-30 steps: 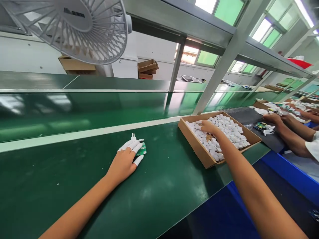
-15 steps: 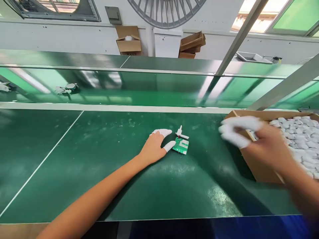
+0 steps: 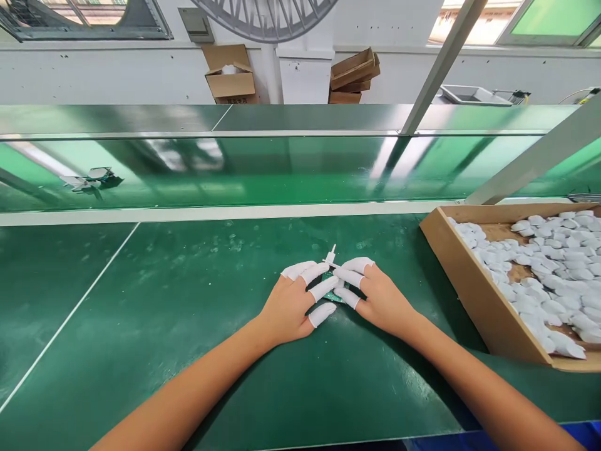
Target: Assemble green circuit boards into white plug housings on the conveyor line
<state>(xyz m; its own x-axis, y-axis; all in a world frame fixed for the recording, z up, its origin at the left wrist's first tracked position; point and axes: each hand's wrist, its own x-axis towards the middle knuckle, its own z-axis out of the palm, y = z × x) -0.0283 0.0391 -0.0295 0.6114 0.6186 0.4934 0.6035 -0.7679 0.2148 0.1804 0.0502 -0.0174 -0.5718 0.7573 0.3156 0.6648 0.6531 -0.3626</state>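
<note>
While the left hand point(image 3: 291, 307) and right hand point(image 3: 380, 304) grip a green circuit board point(image 3: 334, 294) between white-cotted fingertips point(image 3: 322, 314), its white plug point(image 3: 330, 255) pokes out at 12 o'clock; cardboard tray point(image 3: 469, 282) of white parts point(image 3: 539, 275) sits at 3 o'clock on green belt point(image 3: 141, 376).

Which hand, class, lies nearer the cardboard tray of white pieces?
The right hand: it lies on the side of the circuit board toward the cardboard tray, while the left hand lies on the board's far side.

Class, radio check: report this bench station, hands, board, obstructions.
Left hand, right hand: fingers, in white cots, around green circuit board. White plug piece sticking up beyond it. Nothing in the way; cardboard tray off right.
</note>
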